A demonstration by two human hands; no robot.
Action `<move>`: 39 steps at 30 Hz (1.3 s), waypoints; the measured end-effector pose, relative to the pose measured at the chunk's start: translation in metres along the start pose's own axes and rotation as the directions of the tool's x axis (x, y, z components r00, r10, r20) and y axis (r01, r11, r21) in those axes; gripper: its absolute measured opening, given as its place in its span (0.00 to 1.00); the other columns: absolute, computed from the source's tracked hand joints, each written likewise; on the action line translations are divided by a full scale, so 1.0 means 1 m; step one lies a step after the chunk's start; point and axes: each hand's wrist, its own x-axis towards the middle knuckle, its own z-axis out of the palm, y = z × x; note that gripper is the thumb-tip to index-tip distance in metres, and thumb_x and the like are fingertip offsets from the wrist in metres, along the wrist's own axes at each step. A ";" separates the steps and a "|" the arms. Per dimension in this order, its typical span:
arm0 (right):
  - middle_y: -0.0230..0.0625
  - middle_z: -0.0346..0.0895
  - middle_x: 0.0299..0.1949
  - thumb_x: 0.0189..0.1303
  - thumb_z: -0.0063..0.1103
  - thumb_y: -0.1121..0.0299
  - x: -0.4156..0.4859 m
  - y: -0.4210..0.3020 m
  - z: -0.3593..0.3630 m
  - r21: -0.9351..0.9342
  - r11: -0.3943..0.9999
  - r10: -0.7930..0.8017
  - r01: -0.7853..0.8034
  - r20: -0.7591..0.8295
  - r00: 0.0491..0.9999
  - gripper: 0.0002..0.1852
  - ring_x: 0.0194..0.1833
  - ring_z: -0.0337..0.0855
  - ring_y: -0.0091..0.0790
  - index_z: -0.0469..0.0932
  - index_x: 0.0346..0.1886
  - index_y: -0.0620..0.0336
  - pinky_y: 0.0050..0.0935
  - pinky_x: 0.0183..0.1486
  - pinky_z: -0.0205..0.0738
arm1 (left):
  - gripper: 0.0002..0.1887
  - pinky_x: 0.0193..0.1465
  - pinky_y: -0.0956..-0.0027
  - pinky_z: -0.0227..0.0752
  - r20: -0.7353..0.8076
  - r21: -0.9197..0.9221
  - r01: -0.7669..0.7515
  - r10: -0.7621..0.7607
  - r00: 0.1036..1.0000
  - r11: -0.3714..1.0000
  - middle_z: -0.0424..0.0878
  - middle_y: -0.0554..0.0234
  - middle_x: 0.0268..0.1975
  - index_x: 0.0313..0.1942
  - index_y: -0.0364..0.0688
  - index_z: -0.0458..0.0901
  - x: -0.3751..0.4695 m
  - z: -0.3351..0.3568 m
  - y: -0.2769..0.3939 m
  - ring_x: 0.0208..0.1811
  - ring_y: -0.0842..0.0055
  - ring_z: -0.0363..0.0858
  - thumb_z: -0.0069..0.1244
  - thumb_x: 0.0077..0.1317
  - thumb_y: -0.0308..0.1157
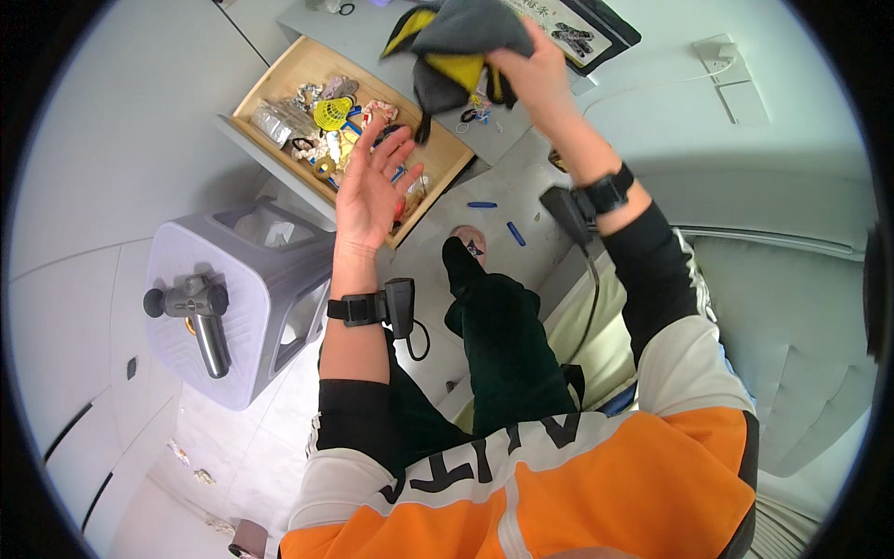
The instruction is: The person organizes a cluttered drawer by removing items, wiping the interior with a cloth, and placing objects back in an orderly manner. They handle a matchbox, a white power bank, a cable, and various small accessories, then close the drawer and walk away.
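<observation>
My right hand [539, 80] grips a soft grey, black and yellow fabric article [475, 42], perhaps a pouch, lifted above the cabinet top. Small hair ties [478, 112] show just below it; I cannot tell whether they hang from it or lie on the surface. My left hand [374, 185] is palm up with its fingers apart, over the front of a pulled-out wooden drawer [436, 140], and holds nothing. Inside the drawer lie a yellow plastic shuttlecock [333, 113], scrunchies [380, 110], a clear plastic packet [276, 124] and other small items, some hidden by that hand.
A massage gun [202, 314] rests on a pale purple plastic stool [244, 279] at the left. Two blue stick-like objects [515, 234] lie on the floor near my slippered foot [469, 241]. A bed [601, 314] stands to the right, below a wall socket [719, 59].
</observation>
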 end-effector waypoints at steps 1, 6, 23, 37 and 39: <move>0.30 0.81 0.43 0.56 0.64 0.72 0.015 0.005 -0.003 0.015 0.999 -0.028 0.029 -0.051 0.998 0.16 0.43 0.78 0.24 0.80 0.50 0.57 0.25 0.48 0.73 | 0.33 0.67 0.56 0.63 -0.027 0.001 0.021 -0.021 0.999 1.000 0.71 0.56 0.65 0.69 0.45 0.63 0.002 -0.003 -0.002 0.64 0.69 0.68 0.45 0.71 0.54; 0.33 0.80 0.35 0.54 0.55 0.77 0.072 0.040 -0.023 0.136 0.985 0.120 -0.105 -0.109 0.987 0.20 0.35 0.77 0.27 0.77 0.52 0.65 0.26 0.38 0.72 | 0.28 0.64 0.58 0.67 -0.132 0.004 0.108 -0.106 0.986 0.994 0.75 0.56 0.61 0.66 0.44 0.68 0.011 -0.010 -0.015 0.61 0.69 0.72 0.45 0.72 0.49; 0.26 0.77 0.34 0.60 0.60 0.67 -0.032 0.072 -0.001 -0.622 0.548 -0.280 0.559 0.493 0.824 0.05 0.42 0.78 0.35 0.85 0.37 0.50 0.35 0.42 0.74 | 0.33 0.72 0.55 0.58 -0.090 -0.058 0.213 -0.218 0.972 0.975 0.63 0.44 0.70 0.71 0.37 0.57 0.026 0.001 -0.055 0.71 0.62 0.62 0.45 0.73 0.45; 0.28 0.81 0.31 0.63 0.61 0.71 -0.001 0.079 -0.023 -0.186 0.976 0.168 -0.112 0.319 0.933 0.09 0.32 0.78 0.19 0.83 0.46 0.59 0.21 0.38 0.75 | 0.30 0.71 0.57 0.60 -0.087 -0.110 0.185 -0.195 0.977 0.977 0.66 0.45 0.68 0.69 0.31 0.59 0.035 0.005 -0.064 0.70 0.61 0.65 0.43 0.74 0.41; 0.28 0.82 0.33 0.63 0.61 0.71 -0.002 0.074 -0.027 -0.184 0.974 0.182 -0.134 0.277 0.944 0.10 0.33 0.79 0.20 0.83 0.46 0.59 0.21 0.39 0.75 | 0.29 0.71 0.57 0.60 -0.107 -0.116 0.177 -0.190 0.976 0.977 0.66 0.45 0.68 0.69 0.31 0.59 0.036 0.004 -0.065 0.70 0.61 0.65 0.42 0.74 0.40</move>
